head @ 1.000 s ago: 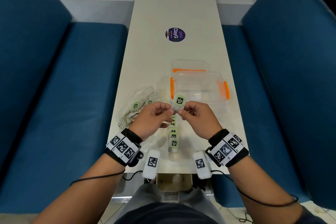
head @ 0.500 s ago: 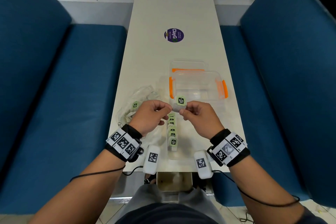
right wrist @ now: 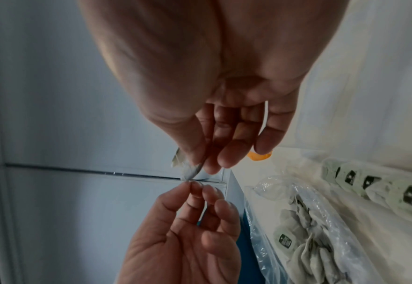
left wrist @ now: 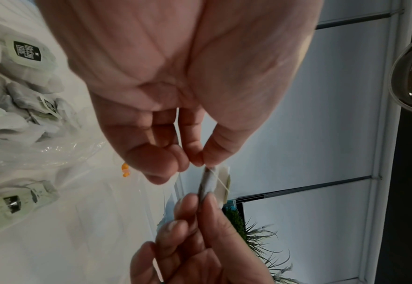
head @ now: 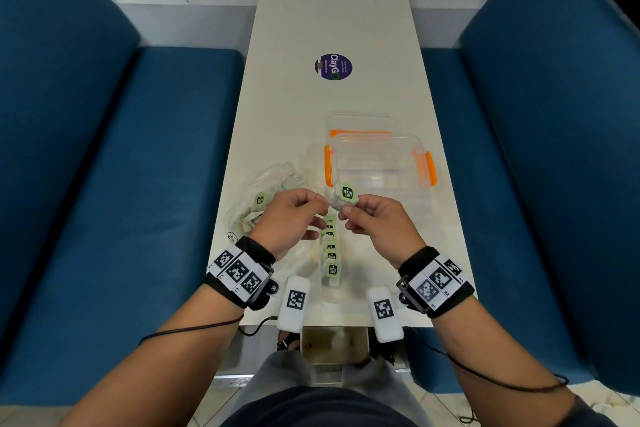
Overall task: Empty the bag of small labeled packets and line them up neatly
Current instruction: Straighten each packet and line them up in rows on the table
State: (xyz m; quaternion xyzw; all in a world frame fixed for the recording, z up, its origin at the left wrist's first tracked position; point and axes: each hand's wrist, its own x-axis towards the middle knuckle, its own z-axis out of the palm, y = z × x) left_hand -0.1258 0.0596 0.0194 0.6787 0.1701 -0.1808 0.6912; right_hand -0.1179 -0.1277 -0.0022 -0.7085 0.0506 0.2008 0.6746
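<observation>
Above the table, both hands hold one small packet (head: 346,192) with a green label. My right hand (head: 346,213) pinches its lower part between thumb and fingers (right wrist: 200,163). My left hand (head: 323,208) pinches the packet's (left wrist: 209,182) top corner and thin thread with thumb and forefinger (left wrist: 197,157). Below the hands, a row of several labelled packets (head: 330,255) runs toward me. At the left lies the clear plastic bag (head: 256,184), with more packets (right wrist: 304,249) still inside it.
A clear box with orange latches (head: 381,163) stands just beyond the hands, its lid (head: 360,123) behind it. Farther up the white table (head: 332,10) is a purple round sticker (head: 333,66). Blue benches (head: 104,184) flank the table on both sides.
The hands have drawn slightly apart, the left fingertips now a little to the left of the packet. The packet stays at about the same height.
</observation>
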